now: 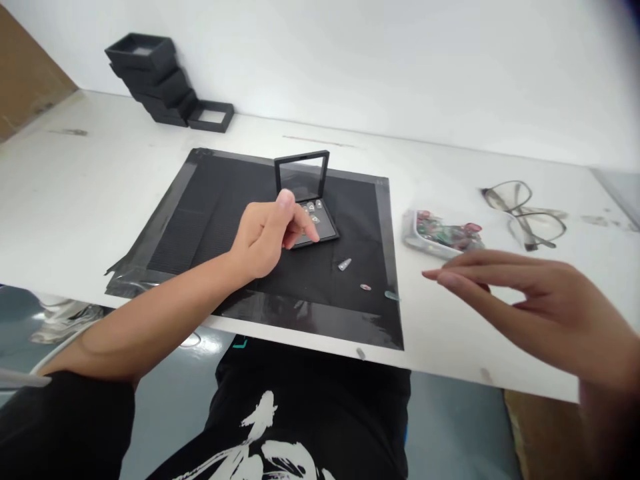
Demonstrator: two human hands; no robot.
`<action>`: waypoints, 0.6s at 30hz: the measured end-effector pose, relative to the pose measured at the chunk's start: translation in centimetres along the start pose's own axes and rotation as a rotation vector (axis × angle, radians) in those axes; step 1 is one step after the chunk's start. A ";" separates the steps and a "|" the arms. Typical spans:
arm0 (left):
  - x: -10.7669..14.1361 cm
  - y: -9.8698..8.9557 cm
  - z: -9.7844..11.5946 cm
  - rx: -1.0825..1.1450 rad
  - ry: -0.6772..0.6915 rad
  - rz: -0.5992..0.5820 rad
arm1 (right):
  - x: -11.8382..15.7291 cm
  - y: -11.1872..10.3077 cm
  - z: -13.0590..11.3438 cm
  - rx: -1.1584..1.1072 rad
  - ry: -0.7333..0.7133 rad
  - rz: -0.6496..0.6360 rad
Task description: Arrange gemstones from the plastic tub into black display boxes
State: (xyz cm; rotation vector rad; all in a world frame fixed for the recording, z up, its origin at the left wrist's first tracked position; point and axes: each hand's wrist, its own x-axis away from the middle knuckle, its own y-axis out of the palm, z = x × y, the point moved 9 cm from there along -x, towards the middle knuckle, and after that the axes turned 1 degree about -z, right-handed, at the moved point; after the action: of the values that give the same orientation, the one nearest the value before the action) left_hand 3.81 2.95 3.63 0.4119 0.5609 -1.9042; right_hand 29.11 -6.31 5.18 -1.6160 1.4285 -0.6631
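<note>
My left hand (273, 233) is over the front left part of a small black case (327, 227), its index finger pointing down at the case's inside. The case's clear, black-framed lid (303, 175) stands upright. Small pale pieces (312, 208) lie inside, partly hidden by the hand. My right hand (530, 300) hovers over the white table at the right, thumb and fingertips pinched together; whatever they hold, if anything, is too small to make out. Just beyond it sits a clear container (440, 235) of red and green pieces. A pale piece (345, 265) and a reddish one (365, 287) lie on the black mat (280, 287).
Black frames (155, 80) are stacked at the back left, with one flat frame (213, 116) beside them. Eyeglasses (527, 213) lie at the right. A greenish piece (392, 295) lies at the mat's right edge, and a small grey piece (361, 353) at the table's front edge.
</note>
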 end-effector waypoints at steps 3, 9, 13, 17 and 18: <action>0.7 0.4 1.1 -0.147 0.166 -0.046 | 3.7 0.2 2.5 0.051 0.127 0.028; 1.0 -0.3 1.2 -0.189 0.183 0.033 | 11.7 -2.0 7.5 0.059 0.437 0.195; 0.9 -0.3 1.4 -0.203 0.169 0.058 | 16.3 -2.2 9.5 0.049 0.533 0.263; 1.0 0.0 1.6 -0.244 0.199 0.023 | 18.6 -0.6 10.0 0.037 0.572 0.284; 1.0 0.1 1.6 -0.249 0.197 0.013 | 18.7 -0.2 9.8 0.041 0.579 0.283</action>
State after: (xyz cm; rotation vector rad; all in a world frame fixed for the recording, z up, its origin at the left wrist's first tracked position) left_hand 3.48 1.30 4.42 0.4411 0.9129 -1.7644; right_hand 41.20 -22.01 -2.20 -1.1984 1.9947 -1.0328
